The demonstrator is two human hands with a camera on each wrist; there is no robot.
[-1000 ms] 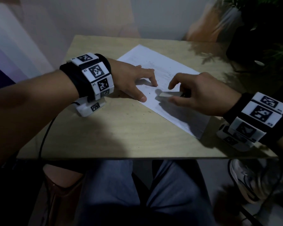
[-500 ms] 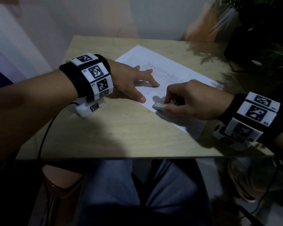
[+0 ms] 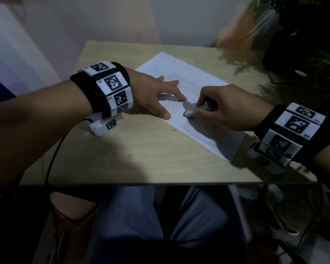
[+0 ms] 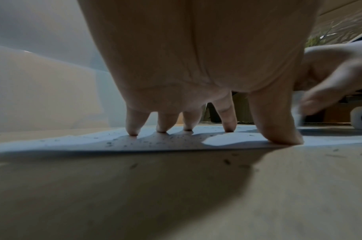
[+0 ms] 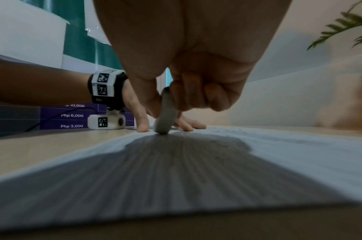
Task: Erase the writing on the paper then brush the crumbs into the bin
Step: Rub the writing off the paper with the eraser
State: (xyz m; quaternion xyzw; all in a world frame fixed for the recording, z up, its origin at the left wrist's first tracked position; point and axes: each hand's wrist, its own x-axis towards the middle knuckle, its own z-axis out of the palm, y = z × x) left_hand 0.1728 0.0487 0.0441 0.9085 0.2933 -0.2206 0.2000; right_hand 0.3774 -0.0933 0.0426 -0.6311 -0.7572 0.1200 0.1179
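A white sheet of paper (image 3: 189, 80) lies slanted on the wooden table (image 3: 141, 153), with faint pencil marks and dark eraser crumbs (image 4: 147, 142) scattered on it. My left hand (image 3: 156, 92) holds the sheet down with spread, straight fingertips (image 4: 133, 129) near its left edge. My right hand (image 3: 223, 105) pinches a white eraser (image 3: 191, 112) between thumb and fingers. The eraser (image 5: 165, 116) stands on its tip on the paper (image 5: 176, 170), just right of my left thumb. No bin shows in any view.
Crumbs also lie on the bare wood (image 4: 227, 162) beside the sheet. A potted plant (image 3: 312, 31) stands at the table's far right corner. A wall runs behind the table. My knees (image 3: 160, 225) and a shoe (image 3: 280, 212) show below the front edge.
My right hand has moved the eraser back and forth on the paper, toward me and left, then up beside my left fingers. The left hand has stayed pressed on the sheet.
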